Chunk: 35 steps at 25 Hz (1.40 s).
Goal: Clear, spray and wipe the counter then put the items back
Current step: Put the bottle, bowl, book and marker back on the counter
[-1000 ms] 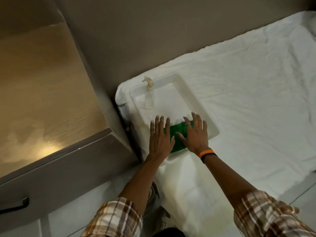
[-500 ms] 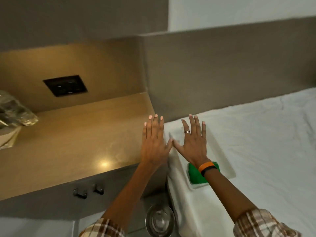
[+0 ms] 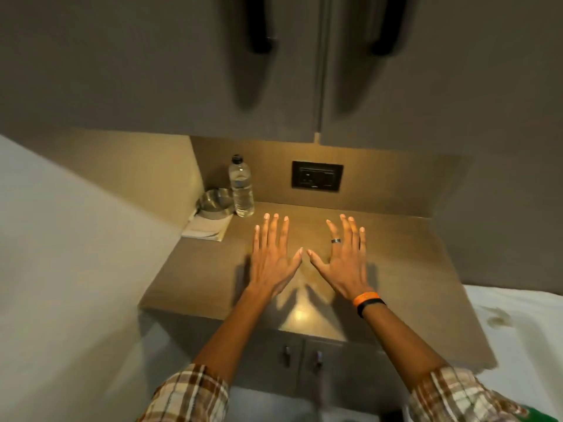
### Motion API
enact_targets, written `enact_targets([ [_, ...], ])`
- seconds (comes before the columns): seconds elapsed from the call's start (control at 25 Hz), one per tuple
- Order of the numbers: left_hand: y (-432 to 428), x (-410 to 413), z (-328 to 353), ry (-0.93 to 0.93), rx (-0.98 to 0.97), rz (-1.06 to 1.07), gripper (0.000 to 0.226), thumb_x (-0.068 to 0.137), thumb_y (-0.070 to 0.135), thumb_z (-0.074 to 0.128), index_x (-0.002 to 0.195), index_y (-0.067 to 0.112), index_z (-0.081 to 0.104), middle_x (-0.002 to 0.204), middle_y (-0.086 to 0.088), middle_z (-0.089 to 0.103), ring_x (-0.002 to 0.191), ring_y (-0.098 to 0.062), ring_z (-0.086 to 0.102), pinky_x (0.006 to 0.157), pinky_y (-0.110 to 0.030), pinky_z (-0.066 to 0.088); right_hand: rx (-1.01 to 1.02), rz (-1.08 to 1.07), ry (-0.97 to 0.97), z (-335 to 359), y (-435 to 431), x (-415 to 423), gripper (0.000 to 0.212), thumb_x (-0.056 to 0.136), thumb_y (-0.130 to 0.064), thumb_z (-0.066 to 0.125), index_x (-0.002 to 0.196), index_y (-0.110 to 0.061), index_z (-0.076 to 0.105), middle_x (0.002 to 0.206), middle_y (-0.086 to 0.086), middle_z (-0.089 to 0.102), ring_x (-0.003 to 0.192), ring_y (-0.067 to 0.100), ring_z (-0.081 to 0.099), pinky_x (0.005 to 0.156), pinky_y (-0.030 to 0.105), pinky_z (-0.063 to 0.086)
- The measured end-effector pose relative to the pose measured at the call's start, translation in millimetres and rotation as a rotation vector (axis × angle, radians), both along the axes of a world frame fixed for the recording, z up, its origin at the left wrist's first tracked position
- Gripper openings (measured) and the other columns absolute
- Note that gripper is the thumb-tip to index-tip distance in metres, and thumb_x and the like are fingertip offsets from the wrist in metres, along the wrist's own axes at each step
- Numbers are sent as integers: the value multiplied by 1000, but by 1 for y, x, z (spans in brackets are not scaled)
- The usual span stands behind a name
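Observation:
My left hand [image 3: 274,257] and my right hand [image 3: 342,258] are held flat and empty over the middle of the brown counter [image 3: 411,269], fingers spread, thumbs almost meeting. A clear water bottle [image 3: 241,187] stands upright at the counter's back left corner. Beside it a metal bowl [image 3: 214,202] rests on folded white napkins [image 3: 207,228]. The tray, green cloth and spray bottle are out of view, apart from a green scrap [image 3: 539,415] at the bottom right corner.
Upper cabinet doors with dark handles [image 3: 259,25] hang above the counter. A black wall socket [image 3: 316,175] sits in the back panel. Below are cabinet doors with two small knobs [image 3: 301,354]. A white sheet [image 3: 524,330] lies to the right, a pale wall to the left.
My view swung from the tray on the white sheet over to the counter. Both hands left the green cloth and now hover open above the counter top.

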State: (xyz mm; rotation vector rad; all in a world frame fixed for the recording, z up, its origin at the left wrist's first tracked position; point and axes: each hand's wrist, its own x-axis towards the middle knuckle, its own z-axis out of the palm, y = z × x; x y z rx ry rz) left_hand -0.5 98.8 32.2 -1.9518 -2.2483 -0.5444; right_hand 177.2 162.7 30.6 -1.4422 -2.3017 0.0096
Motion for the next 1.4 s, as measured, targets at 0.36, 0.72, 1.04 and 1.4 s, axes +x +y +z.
enact_targets([
  [0.36,79,-162,10,-645,74,120,82,94,20,63,158,18,11,163,-17,19,146,-35,30,112,-47,39,-532,187,429,14,69,-193,71,97,-36,60,155,-14,24,158,15,34,144,30,37,117,41,32],
  [0.72,149,-199,6,-928,43,19,58,82,12,80,133,5,53,127,-12,65,120,-24,60,97,-33,49,-610,116,544,13,126,-246,38,97,-14,61,130,4,52,132,25,60,123,40,56,102,50,47],
  [1.04,145,-69,1,-1028,15,-269,58,70,10,85,123,12,64,112,-3,74,101,-13,71,93,-37,57,-557,178,728,23,95,-86,59,95,-6,63,148,-9,38,132,-4,54,114,8,58,95,12,48],
  [1.4,174,154,2,-1001,-12,-417,54,84,5,76,133,9,54,105,6,68,85,7,66,77,-15,57,-565,11,742,35,109,130,53,97,-8,60,146,-14,38,133,10,61,119,21,59,102,34,48],
])
